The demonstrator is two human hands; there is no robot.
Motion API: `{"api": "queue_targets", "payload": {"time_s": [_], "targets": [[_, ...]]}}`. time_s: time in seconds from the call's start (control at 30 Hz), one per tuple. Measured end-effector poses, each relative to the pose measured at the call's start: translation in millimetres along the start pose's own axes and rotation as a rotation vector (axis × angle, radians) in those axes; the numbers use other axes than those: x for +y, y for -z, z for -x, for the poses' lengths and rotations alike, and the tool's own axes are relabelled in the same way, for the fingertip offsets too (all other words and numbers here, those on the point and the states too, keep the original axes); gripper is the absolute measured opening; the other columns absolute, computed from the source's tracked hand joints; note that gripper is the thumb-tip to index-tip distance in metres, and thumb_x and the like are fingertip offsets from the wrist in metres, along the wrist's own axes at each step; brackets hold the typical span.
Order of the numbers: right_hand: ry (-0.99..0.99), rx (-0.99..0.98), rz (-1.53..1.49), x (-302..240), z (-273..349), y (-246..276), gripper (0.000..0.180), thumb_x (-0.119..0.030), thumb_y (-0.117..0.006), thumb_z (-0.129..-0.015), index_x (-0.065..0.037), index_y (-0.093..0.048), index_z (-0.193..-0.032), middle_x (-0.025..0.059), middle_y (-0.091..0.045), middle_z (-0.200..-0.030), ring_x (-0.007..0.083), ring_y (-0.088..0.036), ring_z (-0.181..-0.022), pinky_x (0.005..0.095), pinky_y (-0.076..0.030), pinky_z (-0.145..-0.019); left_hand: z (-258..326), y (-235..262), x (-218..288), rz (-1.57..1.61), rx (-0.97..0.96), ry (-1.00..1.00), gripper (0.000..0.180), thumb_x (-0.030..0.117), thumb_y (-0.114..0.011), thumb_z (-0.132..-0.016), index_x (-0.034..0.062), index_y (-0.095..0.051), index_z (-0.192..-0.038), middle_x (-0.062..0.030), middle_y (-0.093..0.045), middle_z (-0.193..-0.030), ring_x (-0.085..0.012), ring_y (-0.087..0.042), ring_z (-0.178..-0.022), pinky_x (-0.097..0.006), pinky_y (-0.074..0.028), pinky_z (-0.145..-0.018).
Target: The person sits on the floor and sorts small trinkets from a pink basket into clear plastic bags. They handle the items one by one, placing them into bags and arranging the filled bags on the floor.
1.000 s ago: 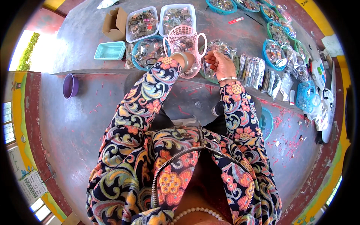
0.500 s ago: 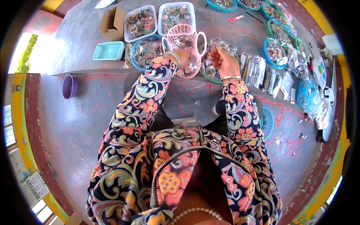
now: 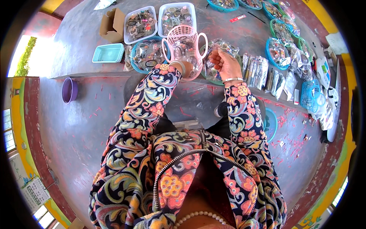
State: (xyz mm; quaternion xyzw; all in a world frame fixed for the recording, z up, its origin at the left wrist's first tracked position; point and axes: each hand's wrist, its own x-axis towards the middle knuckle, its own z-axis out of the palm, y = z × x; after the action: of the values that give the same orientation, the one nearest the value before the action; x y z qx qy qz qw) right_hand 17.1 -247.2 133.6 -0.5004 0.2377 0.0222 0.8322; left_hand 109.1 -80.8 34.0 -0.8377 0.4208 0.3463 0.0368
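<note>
A pink plastic basket point(image 3: 182, 31) with two loop handles stands near the table's front edge, small bagged items in it. Into its near end reaches my left hand point(image 3: 186, 68), a bangle at the wrist; its fingers are hidden. To the right, my right hand point(image 3: 228, 66) is raised with curled fingers, and whatever it may hold cannot be made out. Beneath and behind it sits a green basket point(image 3: 217, 81) piled with clear bags of small trinkets point(image 3: 228, 46). Left of the pink basket is a round blue basket point(image 3: 134, 65) of similar bagged pieces.
Two white trays point(image 3: 126, 36) of hair-tie-like pieces stand behind, beside an open cardboard box point(image 3: 111, 26) and a turquoise tray point(image 3: 108, 53). Rows of clear packets point(image 3: 256, 71) and several filled baskets point(image 3: 268, 53) line the right. A purple bucket point(image 3: 69, 91) stands on the floor.
My left hand has shifted slightly nearer and lower within the pink basket's near end. My right hand stays raised, its fingers a little more curled. The whole view has moved slightly.
</note>
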Motion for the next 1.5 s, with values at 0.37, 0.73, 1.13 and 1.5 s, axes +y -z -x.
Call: {"api": "queue_targets", "payload": {"time_s": [0.37,0.73,1.13,1.5], "targets": [[0.107,0.193,0.163,-23.3,-26.8,56.5,0.022,-0.022,-0.054,-0.081,-0.002,-0.059,-0.088,0.0065,-0.062,-0.078,0.0119,-0.058,-0.067,0.0203,-0.042,-0.051,22.9,13.4,8.6,0.125,0.204,-0.016,0.023,0.015,-0.044,-0.075,0.0056,-0.06,-0.089,-0.0182,-0.059,-0.087,-0.0347,-0.056,-0.083,-0.041,-0.043,-0.073],[-0.114,0.397,0.383,62.8,-100.2,94.5,0.02,-0.021,-0.059,-0.075,-0.001,-0.059,-0.077,0.0071,-0.059,-0.066,0.0139,-0.056,-0.051,0.0254,-0.038,-0.037,100.0,9.4,49.4,0.311,0.534,-0.166,0.019,0.019,-0.045,-0.079,0.005,-0.057,-0.085,-0.0157,-0.057,-0.085,-0.0342,-0.054,-0.079,-0.043,-0.044,-0.069],[-0.005,0.439,0.502,82.8,-117.8,84.7,0.02,-0.021,-0.062,-0.07,-0.002,-0.059,-0.064,0.0053,-0.054,-0.055,0.0149,-0.048,-0.04,0.0264,-0.037,-0.039,67.8,-18.2,40.0,0.237,0.335,-0.19,0.021,0.019,-0.045,-0.078,0.0033,-0.058,-0.084,-0.0143,-0.059,-0.082,-0.0329,-0.055,-0.081,-0.041,-0.043,-0.072],[0.24,0.319,0.348,2.1,-63.4,35.4,0.018,-0.019,-0.056,-0.079,-0.002,-0.057,-0.086,0.0062,-0.061,-0.072,0.0123,-0.057,-0.061,0.0217,-0.042,-0.054,74.6,-5.7,36.4,0.483,0.577,-0.044,0.025,0.023,-0.049,-0.08,0.0027,-0.058,-0.09,-0.0135,-0.059,-0.08,-0.0305,-0.057,-0.075,-0.037,-0.046,-0.065]]}}
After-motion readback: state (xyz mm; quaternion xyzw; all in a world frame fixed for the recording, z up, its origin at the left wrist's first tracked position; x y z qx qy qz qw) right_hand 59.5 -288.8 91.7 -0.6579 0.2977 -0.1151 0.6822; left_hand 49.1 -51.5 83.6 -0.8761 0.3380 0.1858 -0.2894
